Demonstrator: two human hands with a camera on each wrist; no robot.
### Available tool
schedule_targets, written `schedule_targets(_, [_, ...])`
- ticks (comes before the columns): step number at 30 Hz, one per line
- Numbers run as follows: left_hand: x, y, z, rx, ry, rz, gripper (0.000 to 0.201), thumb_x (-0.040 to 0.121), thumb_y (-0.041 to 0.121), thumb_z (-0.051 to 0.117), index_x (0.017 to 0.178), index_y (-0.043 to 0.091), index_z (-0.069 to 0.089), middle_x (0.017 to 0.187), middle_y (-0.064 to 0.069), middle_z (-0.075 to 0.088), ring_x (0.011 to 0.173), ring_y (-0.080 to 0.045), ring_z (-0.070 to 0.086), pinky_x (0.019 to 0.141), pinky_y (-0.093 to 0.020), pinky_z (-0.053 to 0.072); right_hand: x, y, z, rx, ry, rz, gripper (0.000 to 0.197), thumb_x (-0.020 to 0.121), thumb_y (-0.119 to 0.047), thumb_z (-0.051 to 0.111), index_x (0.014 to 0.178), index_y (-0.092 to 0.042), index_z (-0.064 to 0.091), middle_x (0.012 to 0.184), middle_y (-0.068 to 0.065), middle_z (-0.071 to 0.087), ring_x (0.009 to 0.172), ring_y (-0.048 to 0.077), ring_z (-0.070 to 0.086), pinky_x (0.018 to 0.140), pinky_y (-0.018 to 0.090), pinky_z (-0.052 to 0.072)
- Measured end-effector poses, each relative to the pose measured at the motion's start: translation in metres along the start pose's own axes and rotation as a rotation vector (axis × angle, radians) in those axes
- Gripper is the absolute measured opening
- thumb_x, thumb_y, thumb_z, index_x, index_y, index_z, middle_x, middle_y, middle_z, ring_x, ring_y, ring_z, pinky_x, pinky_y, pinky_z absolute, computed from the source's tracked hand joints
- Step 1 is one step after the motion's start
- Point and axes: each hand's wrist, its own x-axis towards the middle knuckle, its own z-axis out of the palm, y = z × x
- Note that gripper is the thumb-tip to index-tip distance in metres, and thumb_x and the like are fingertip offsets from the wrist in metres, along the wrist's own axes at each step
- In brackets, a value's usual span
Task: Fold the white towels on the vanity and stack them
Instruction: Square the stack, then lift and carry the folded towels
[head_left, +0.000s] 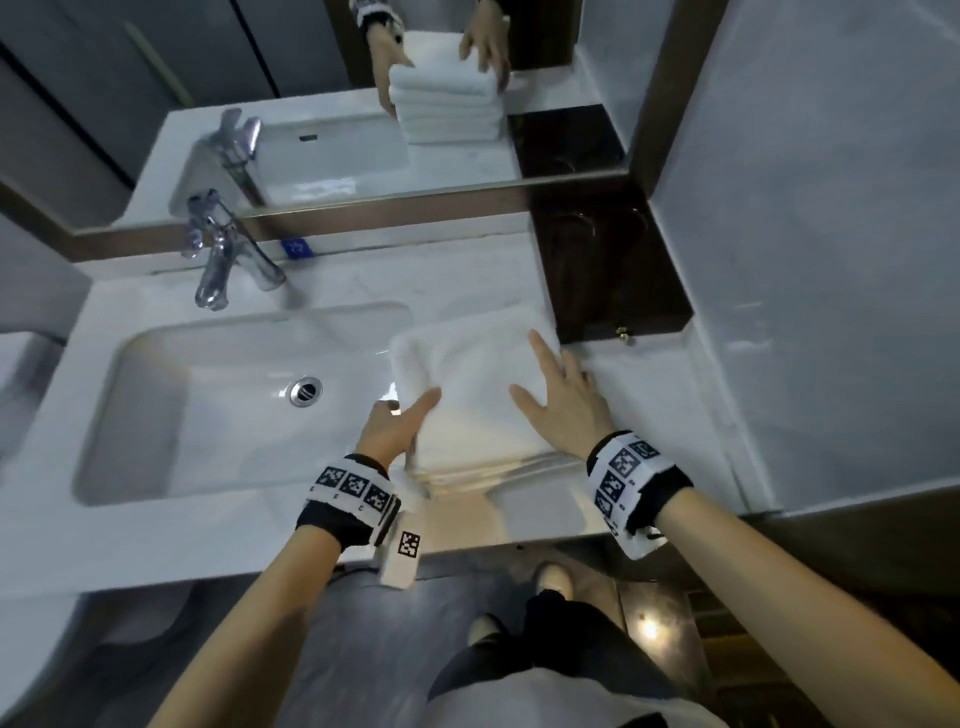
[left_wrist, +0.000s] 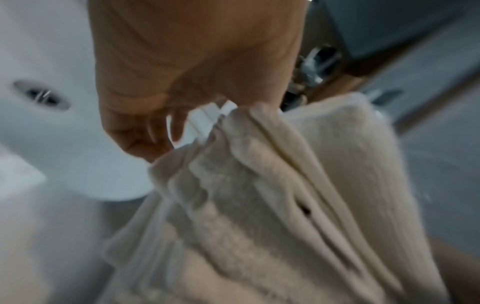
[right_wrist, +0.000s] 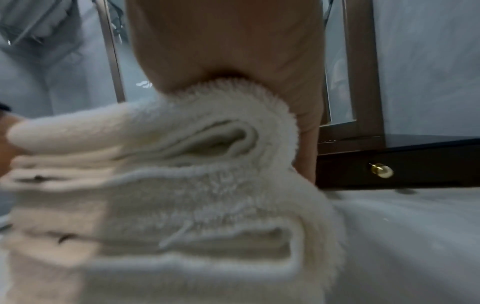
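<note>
A stack of several folded white towels (head_left: 467, 374) sits on the white vanity top (head_left: 670, 415), just right of the sink. My left hand (head_left: 402, 421) is against the stack's left side, thumb lying on the top towel and fingers down along the layered edges (left_wrist: 285, 205). My right hand (head_left: 563, 400) lies flat on the top towel near its right edge, fingers spread. In the right wrist view the palm (right_wrist: 228, 51) presses on the rounded folds (right_wrist: 207, 164), and fingers reach down the stack's far side. The mirror shows both hands flanking the stack.
The sink basin (head_left: 234, 395) with its drain (head_left: 305, 391) lies left of the stack, and a chrome faucet (head_left: 223, 260) stands behind it. A dark wooden box (head_left: 613, 275) with a brass knob (head_left: 622, 332) stands behind the towels. A grey wall (head_left: 831, 260) closes the right side.
</note>
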Motion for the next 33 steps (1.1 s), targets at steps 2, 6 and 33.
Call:
schedule_targets(2, [-0.007,0.000,-0.004,0.181,0.277,0.247,0.087,0.080,0.042,0.070,0.142,0.000,0.026,0.145,-0.018,0.033,0.131,-0.031,0.039,0.110,-0.040,0.034,0.005,-0.007,-0.005,0.050,0.007,-0.031,0.068,0.093,-0.048,0.042,0.149,-0.034,0.007,0.158,0.008,0.007,0.141,0.042,0.015,0.110,0.051,0.026])
schedule_targets(6, [-0.019,0.021,0.012,0.592,0.438,0.781,0.066,0.093,0.029,0.053,0.147,0.007,0.022,0.157,-0.013,0.016,0.146,-0.029,0.015,0.118,-0.044,0.015,0.019,-0.017,-0.009,-0.081,0.144,-0.288,0.063,0.096,-0.037,0.042,0.150,-0.028,0.011,0.161,-0.001,-0.007,0.148,0.025,-0.009,0.117,0.048,0.011])
schedule_targets(33, [0.005,-0.016,0.011,-0.200,-0.159,-0.120,0.121,0.052,0.089,0.055,0.146,0.017,0.031,0.150,-0.011,0.038,0.136,-0.030,0.038,0.115,-0.041,0.026,0.002,0.067,-0.016,0.734,-0.524,0.271,0.085,0.062,-0.078,0.055,0.126,-0.022,0.054,0.119,-0.009,0.066,0.109,0.009,0.061,0.088,0.026,0.045])
